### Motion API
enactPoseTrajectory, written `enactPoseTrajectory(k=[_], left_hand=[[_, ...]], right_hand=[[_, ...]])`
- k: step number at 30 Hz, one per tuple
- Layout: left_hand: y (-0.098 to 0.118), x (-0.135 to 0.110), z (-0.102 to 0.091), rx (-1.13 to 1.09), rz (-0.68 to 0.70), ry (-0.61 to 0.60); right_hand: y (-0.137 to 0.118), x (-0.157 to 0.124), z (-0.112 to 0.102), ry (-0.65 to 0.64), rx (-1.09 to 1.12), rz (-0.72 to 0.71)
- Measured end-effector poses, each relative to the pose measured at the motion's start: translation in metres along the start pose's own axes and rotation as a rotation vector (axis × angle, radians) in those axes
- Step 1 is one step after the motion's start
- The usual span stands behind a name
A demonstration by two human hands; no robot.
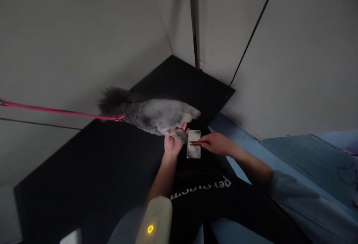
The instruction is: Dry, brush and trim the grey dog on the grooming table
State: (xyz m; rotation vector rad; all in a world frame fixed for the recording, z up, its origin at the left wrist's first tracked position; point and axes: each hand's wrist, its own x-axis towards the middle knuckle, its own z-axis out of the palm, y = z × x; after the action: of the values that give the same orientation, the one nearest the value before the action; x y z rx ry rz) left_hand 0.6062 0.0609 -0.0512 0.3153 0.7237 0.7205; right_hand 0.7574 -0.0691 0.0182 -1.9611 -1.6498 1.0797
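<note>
In mid-frame, the left hand (172, 144) grasped a furry paw (181, 135), the right hand (214, 143) grasped a brush (194, 152), and the work looked unfinished.

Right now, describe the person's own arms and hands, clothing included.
The left hand and right hand wear no gloves, and both forearms are bare. A loose blue-grey sleeve ends partway along the right arm.

Premises: a pet-grooming workplace. Evidence: a furry animal (160, 114) on a black table (84, 173), its darker end at the left edge; a pink leash (64, 112) running from it past that edge; a wooden-handled brush (194, 152); an apron (215, 208) lettered "Pet Groom".
</note>
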Motion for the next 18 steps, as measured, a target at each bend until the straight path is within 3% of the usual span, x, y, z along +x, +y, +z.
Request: enactPoseTrajectory(k=[5,10,14,18], left_hand=[[0.004,-0.001,0.003,0.082,0.0,0.039],[0.001,-0.002,0.004,0.09,0.04,-0.027],[-0.002,0.006,-0.008,0.101,0.053,0.015],[0.009,0.028,-0.023,0.154,0.139,0.119]], right_hand=[[0.006,0.004,0.007,0.123,0.183,-0.125],[0.019,0.018,0.017,0.071,0.221,-0.153],[0.022,0.02,0.037,0.221,0.279,-0.155],[0.015,0.012,0.054,0.082,0.235,-0.128]])
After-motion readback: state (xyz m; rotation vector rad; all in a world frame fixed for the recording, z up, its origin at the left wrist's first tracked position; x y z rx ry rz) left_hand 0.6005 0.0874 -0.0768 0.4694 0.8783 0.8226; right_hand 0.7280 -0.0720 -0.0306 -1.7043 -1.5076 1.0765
